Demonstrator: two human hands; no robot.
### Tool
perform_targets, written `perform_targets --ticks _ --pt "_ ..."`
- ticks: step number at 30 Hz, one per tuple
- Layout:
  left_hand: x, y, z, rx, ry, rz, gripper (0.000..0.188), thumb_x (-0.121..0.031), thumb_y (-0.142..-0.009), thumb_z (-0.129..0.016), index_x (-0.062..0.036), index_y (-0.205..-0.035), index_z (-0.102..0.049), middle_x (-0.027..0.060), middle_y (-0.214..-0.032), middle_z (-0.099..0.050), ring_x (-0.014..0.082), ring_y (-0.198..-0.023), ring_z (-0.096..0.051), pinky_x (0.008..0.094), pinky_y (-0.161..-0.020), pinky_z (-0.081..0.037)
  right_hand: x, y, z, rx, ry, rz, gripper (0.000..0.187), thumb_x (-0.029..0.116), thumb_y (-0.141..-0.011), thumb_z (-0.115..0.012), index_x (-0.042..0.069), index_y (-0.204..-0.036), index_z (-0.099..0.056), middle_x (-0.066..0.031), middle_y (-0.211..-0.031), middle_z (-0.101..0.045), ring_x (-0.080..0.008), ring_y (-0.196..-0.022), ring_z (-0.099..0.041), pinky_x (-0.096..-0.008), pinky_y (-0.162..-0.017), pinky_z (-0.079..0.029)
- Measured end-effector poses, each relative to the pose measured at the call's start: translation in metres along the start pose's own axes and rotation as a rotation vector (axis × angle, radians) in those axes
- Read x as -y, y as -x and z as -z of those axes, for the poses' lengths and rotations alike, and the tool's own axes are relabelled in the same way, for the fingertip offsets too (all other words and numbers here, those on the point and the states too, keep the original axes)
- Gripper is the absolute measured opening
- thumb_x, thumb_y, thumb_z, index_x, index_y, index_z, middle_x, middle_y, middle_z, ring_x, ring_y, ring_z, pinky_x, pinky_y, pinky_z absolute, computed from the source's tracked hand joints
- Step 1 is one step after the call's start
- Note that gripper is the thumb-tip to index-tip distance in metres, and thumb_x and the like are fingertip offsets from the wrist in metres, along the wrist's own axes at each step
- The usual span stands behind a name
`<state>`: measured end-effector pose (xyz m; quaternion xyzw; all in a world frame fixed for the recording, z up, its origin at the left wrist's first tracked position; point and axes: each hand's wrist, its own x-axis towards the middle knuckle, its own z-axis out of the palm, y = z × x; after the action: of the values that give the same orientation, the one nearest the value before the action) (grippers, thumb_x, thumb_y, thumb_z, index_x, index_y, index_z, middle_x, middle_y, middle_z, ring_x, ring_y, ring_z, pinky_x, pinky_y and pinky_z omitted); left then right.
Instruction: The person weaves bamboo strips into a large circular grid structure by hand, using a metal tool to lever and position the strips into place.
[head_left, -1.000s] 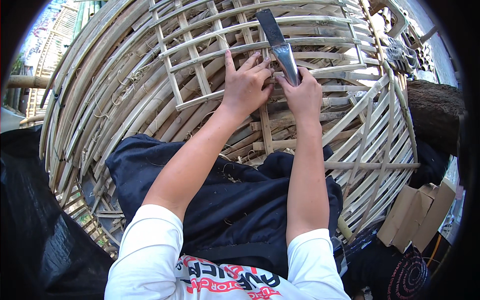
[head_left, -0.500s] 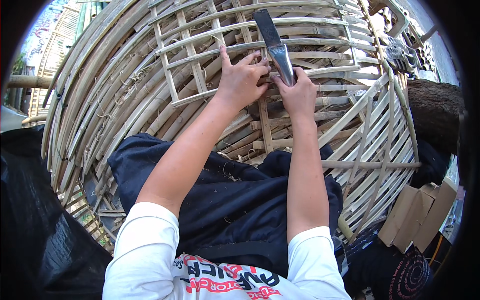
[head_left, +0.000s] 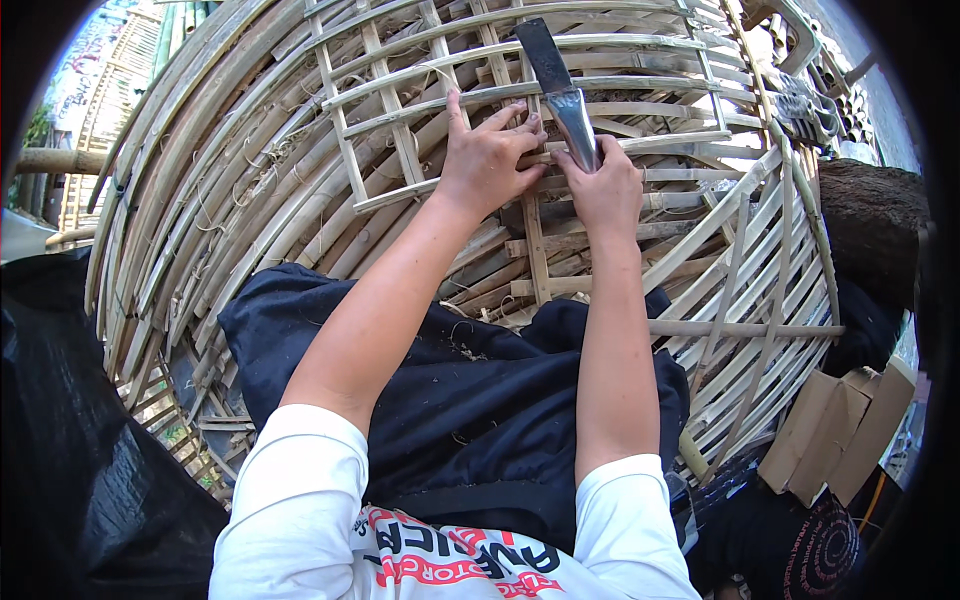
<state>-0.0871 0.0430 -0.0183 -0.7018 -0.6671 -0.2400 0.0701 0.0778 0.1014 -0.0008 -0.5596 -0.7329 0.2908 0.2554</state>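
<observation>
A lattice frame of pale bamboo slats (head_left: 398, 138) lies on the pile in front of me. My left hand (head_left: 490, 158) is at its near edge, index finger stretched up along the slats, thumb and other fingers closed around the near edge where an upright slat crosses. Close beside it, my right hand (head_left: 610, 190) is wrapped round the grey metal handle of a knife (head_left: 548, 62). Its dark, blunt-ended blade points away and slightly left, over the lattice. The right fingertips are partly hidden behind the handle.
Long split bamboo strips (head_left: 215, 165) are heaped on the left and under the lattice. Another woven bamboo panel (head_left: 740, 265) stands at the right, near a dark log (head_left: 868, 215). Dark cloth (head_left: 450, 400) covers my lap. A cardboard piece (head_left: 835, 425) lies at lower right, black plastic (head_left: 90, 430) at left.
The lattice, both hands and the knife have shifted slightly to the right. The grip of each hand looks the same.
</observation>
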Motion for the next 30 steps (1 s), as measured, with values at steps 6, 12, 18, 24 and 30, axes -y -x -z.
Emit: perform_targets --ticks 6,12,18,24,30 --pt "0.01 -0.003 0.0 0.007 0.024 -0.048 0.029 -0.033 -0.071 -0.084 -0.0239 -0.098 -0.078 -0.0079 -0.112 -0.074 0.013 -0.124 -0.059 0.0747 -0.114 -0.012 -0.003 -0.001 -0.001 0.016 -0.008 -0.023 0.045 0.041 -0.079 -0.079 0.006 -0.105 -0.069 -0.0196 -0.09 -0.073 -0.0406 -0.088 -0.07 -0.0485 -0.076 -0.054" --pt "0.013 -0.005 0.0 0.005 -0.034 -0.104 0.03 -0.038 -0.071 -0.085 -0.0248 -0.097 -0.078 -0.0082 -0.112 -0.074 0.0132 -0.122 -0.06 0.0738 -0.113 -0.016 0.0 0.001 0.003 -0.006 0.03 -0.04 0.044 0.042 -0.079 -0.079 0.006 -0.103 -0.068 -0.0188 -0.09 -0.073 -0.0402 -0.088 -0.07 -0.0484 -0.075 -0.054" --pt "0.006 -0.004 -0.003 -0.042 -0.069 -0.103 0.029 -0.036 -0.07 -0.085 -0.0241 -0.096 -0.078 -0.0064 -0.11 -0.074 0.013 -0.121 -0.06 0.0751 -0.112 -0.017 -0.005 0.001 0.0 -0.02 0.023 -0.045 0.045 0.043 -0.079 -0.078 0.007 -0.104 -0.068 -0.0185 -0.09 -0.073 -0.0407 -0.088 -0.07 -0.0489 -0.076 -0.054" --pt "0.005 -0.006 0.002 0.033 -0.032 -0.041 0.031 -0.036 -0.07 -0.084 -0.0231 -0.097 -0.078 -0.0072 -0.113 -0.073 0.0127 -0.122 -0.059 0.0756 -0.113 -0.014 -0.007 0.0 -0.004 -0.013 0.004 -0.032 0.046 0.043 -0.081 -0.078 0.006 -0.106 -0.067 -0.0193 -0.091 -0.073 -0.0411 -0.089 -0.07 -0.0495 -0.077 -0.054" --pt "0.003 -0.005 -0.002 -0.008 -0.038 -0.052 0.03 -0.035 -0.07 -0.085 -0.022 -0.095 -0.078 -0.0068 -0.111 -0.073 0.0127 -0.121 -0.06 0.0743 -0.113 -0.017 -0.009 -0.001 -0.003 -0.015 -0.014 -0.012 0.046 0.042 -0.08 -0.078 0.005 -0.105 -0.067 -0.0195 -0.092 -0.073 -0.0408 -0.088 -0.07 -0.0489 -0.077 -0.054"
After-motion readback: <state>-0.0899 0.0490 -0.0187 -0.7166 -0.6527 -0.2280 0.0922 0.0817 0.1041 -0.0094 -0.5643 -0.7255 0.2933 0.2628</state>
